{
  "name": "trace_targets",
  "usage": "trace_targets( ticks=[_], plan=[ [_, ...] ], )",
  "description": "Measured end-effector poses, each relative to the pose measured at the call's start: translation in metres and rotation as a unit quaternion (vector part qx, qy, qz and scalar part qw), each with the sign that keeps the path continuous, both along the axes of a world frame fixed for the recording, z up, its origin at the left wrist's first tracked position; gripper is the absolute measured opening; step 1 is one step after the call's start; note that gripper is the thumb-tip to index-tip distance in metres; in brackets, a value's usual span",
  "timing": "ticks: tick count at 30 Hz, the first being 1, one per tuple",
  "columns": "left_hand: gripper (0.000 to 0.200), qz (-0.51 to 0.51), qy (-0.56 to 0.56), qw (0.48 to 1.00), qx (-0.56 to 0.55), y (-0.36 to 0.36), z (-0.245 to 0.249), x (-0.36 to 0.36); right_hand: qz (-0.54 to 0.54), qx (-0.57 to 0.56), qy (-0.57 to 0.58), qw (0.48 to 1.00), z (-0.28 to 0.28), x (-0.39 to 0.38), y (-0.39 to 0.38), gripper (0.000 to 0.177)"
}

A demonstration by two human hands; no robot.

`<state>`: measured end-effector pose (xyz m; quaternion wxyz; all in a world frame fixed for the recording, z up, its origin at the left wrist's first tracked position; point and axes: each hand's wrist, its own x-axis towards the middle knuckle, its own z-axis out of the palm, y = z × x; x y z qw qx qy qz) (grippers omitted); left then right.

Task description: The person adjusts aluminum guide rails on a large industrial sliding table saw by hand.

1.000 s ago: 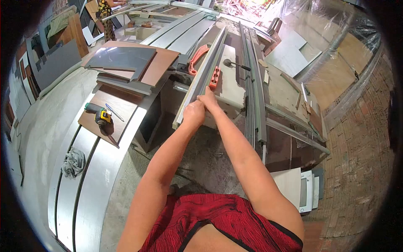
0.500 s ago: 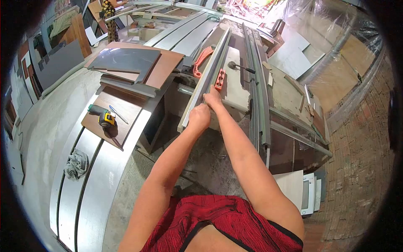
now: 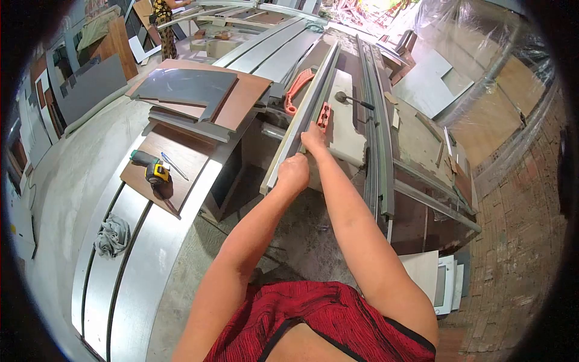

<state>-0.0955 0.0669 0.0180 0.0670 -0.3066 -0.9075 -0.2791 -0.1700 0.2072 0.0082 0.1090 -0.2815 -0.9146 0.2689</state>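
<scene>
A long grey strip with a pale edge runs away from me over the bench. My left hand is closed at its near end, knuckles up. Just beyond, my right hand is closed against the strip's right side; its fingertips are hidden. Right past those fingers lies an orange-red block with holes. On the strip's left rests an orange-red curved handle-like tool. A dark round-headed tool lies farther right, by long dark rails.
To the left, a tape measure and a pen lie on a brown board. A grey rag sits on the metal table. Cut panels are stacked behind. A person stands far left.
The view has shifted slightly, so the bench and tools appear a little farther right and lower. Both hands stay closed at the strip's near end.
</scene>
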Motion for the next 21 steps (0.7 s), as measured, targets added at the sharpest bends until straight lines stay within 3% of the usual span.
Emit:
trace_targets(
  ticks=[11, 21],
  plan=[
    [0.010, 0.003, -0.006, 1.000, -0.013, 0.003, 0.002, -0.001, -0.042, -0.028, -0.067, 0.996, 0.034, 0.004, -0.017, 0.042],
    [0.012, 0.011, -0.008, 1.000, -0.026, 0.004, 0.000, -0.001, -0.054, -0.050, -0.090, 0.993, 0.030, -0.002, -0.014, 0.038]
  ],
)
